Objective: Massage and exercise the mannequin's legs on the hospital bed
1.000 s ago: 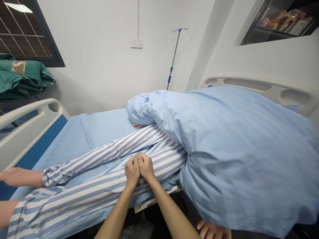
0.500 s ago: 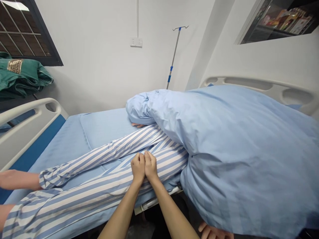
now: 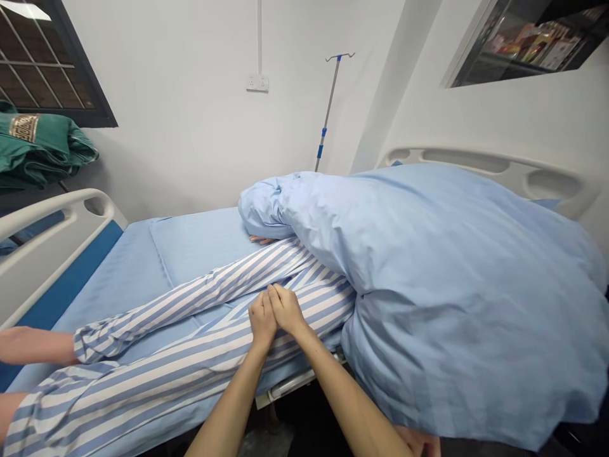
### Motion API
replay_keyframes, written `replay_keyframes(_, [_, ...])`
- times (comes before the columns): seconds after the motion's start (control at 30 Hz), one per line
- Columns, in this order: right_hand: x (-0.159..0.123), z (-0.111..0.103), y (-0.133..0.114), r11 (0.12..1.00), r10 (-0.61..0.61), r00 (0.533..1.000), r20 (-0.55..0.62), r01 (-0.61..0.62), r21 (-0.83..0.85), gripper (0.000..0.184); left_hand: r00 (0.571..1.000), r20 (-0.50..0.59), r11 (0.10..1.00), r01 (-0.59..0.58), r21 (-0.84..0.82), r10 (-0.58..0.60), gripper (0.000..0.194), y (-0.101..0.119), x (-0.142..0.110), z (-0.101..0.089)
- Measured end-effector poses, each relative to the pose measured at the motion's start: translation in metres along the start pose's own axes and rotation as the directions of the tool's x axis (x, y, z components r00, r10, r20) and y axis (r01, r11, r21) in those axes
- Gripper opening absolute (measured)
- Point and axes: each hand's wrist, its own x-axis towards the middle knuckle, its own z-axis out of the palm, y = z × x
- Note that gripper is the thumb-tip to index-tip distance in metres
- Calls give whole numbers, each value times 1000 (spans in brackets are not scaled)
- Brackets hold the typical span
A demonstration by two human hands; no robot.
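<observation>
My left hand (image 3: 262,320) is closed in a fist over the near thigh of a figure lying on the bed. Pressed against it on the right is my right hand (image 3: 286,309), also closed, its thumb side touching the left fist. Below both hands runs the near leg of the blue-and-white striped trousers (image 3: 185,349). No object shows in either hand, and the cloth around them is not bunched up. A light blue quilt (image 3: 428,266) covers the figure's upper body, just right of my hands.
The bed has a pale footboard (image 3: 61,209) at left and a headboard (image 3: 476,158) at right. An IV pole (image 3: 328,108) stands by the wall. The figure's bare foot (image 3: 38,344) is near the footboard. Another hand (image 3: 419,438) hangs below the quilt, by my right forearm.
My right hand has turned and shifted slightly up and left against the left fist, and its forearm now slants more. The left hand is almost unmoved. The view has shifted slightly.
</observation>
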Motion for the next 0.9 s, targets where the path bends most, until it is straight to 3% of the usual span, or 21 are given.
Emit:
replay_keyframes(0.23, [-6,7,20,986,70,992,-109,-52,160,35,999,45,999,18,29,-19,33,7,0,6])
replay_keyframes(0.5, [2,-2,29,895,213,952,-219,-100,435,35,1000,-5,987,8,-163,-9,35,47,6,28])
replay_keyframes(0.77, [0,0,25,892,242,941,-235,-121,435,34,998,58,998,-7,70,3,31,16,1,27])
replay_keyframes(0.9, [2,0,25,900,245,945,-218,-138,414,35,998,62,997,-13,76,8,31,13,2,28])
